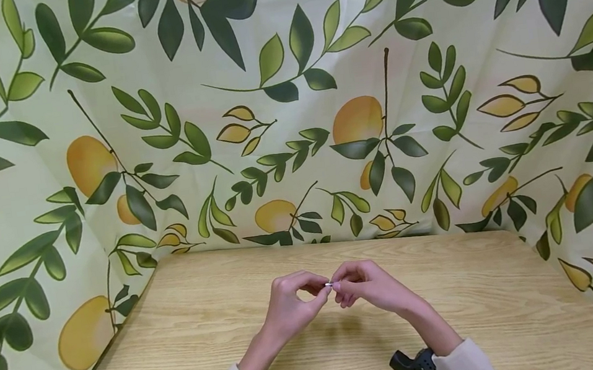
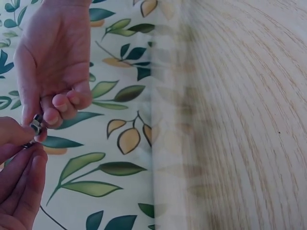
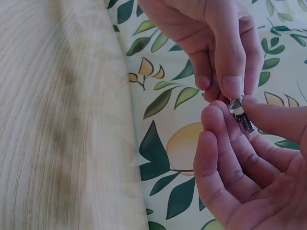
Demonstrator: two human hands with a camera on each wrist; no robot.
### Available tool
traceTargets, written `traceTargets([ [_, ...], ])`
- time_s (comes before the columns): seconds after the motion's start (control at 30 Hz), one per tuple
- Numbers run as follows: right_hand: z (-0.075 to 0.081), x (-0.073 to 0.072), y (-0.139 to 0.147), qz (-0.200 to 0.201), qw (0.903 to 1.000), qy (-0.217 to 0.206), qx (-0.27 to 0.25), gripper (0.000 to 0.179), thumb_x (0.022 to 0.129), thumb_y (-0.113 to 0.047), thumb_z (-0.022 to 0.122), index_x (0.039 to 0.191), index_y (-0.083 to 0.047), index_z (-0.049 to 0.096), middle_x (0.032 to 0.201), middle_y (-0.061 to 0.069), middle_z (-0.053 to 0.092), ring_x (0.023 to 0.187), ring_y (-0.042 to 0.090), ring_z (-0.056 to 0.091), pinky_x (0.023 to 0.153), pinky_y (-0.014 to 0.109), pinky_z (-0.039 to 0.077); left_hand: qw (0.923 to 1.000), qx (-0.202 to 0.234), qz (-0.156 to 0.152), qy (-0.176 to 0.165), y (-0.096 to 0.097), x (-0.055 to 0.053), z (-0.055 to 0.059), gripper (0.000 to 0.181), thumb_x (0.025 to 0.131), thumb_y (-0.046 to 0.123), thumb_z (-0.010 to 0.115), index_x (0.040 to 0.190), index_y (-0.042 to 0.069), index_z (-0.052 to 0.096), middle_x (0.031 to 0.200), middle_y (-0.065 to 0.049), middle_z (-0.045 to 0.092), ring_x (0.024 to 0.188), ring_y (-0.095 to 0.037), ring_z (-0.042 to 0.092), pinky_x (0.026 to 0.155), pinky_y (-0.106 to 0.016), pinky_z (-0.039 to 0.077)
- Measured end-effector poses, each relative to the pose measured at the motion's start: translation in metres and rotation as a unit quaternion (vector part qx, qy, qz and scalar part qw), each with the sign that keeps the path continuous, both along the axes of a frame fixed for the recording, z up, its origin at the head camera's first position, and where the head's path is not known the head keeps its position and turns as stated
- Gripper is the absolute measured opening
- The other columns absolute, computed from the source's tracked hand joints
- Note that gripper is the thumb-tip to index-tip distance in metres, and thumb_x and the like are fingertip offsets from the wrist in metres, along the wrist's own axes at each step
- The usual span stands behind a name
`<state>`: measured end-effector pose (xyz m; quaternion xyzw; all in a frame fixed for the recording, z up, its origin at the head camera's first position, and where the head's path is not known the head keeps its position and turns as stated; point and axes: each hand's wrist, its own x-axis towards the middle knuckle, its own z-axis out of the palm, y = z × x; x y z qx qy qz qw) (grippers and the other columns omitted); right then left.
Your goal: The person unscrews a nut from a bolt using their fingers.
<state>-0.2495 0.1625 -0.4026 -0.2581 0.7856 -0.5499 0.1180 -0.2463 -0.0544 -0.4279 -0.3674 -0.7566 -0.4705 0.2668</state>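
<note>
My left hand (image 1: 292, 307) and right hand (image 1: 373, 289) meet fingertip to fingertip over the wooden table. Between them is a small shiny metal bolt (image 3: 247, 125), its threads visible in the right wrist view. A nut-like metal ring (image 2: 36, 128) sits around it in the left wrist view. Thumb and forefinger of the left hand pinch one end, while the right thumb and fingers pinch the part beside it. The fingertips hide some of the bolt. The other fingers of the right hand are loosely bent.
Beneath the hands lies a light wood-grain table (image 1: 207, 321). A cloth printed with leaves and fruit (image 1: 287, 117) hangs behind it and along both sides. Black wrist-worn devices (image 1: 413, 365) sit at both sleeve cuffs.
</note>
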Motion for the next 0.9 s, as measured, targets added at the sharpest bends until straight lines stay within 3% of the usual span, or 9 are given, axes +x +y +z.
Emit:
traceTargets([
  [0.3,-0.0034,-0.0006,-0.0019,-0.004,0.9996,0.003,-0.027,0.023,0.101,-0.009,0.064,0.113,0.01,0.061,0.092,0.02,0.074,0.078,0.013,0.072,0.075,0.028,0.063,0.9992,-0.004,-0.014,-0.036,-0.0002,0.0018,0.0034,0.007,0.085,0.002,0.079,0.089,0.008,0.079,0.082,-0.009,0.079,0.07,-0.006,0.072,0.067,-0.024,0.063],
  [0.43,-0.0041,-0.0012,-0.0019,0.001,0.9996,-0.003,-0.028,0.029,0.1,-0.011,0.066,0.117,0.01,0.056,0.091,0.021,0.073,0.077,0.015,0.072,0.074,0.033,0.064,0.9993,-0.003,-0.007,-0.037,0.0,0.0023,0.0039,0.008,0.084,0.003,0.079,0.09,0.008,0.079,0.082,-0.008,0.08,0.07,-0.005,0.072,0.066,-0.025,0.063],
  [0.6,-0.0035,-0.002,0.0001,0.01,0.9999,-0.006,-0.009,0.031,0.106,-0.02,0.057,0.115,0.009,0.062,0.091,0.018,0.073,0.078,0.018,0.072,0.076,0.034,0.065,0.9996,0.0,-0.001,-0.027,-0.0006,0.0022,0.0033,0.01,0.084,0.002,0.079,0.089,0.01,0.08,0.08,-0.008,0.079,0.07,-0.005,0.072,0.065,-0.026,0.063],
  [0.9,-0.0017,-0.0022,-0.0002,-0.006,0.9999,0.003,-0.012,0.028,0.103,-0.017,0.061,0.115,0.008,0.062,0.091,0.019,0.073,0.078,0.017,0.072,0.075,0.033,0.064,0.9997,0.004,-0.007,-0.023,0.0003,0.002,0.002,0.008,0.085,0.003,0.079,0.089,0.009,0.079,0.081,-0.009,0.079,0.07,-0.006,0.072,0.065,-0.026,0.063],
])
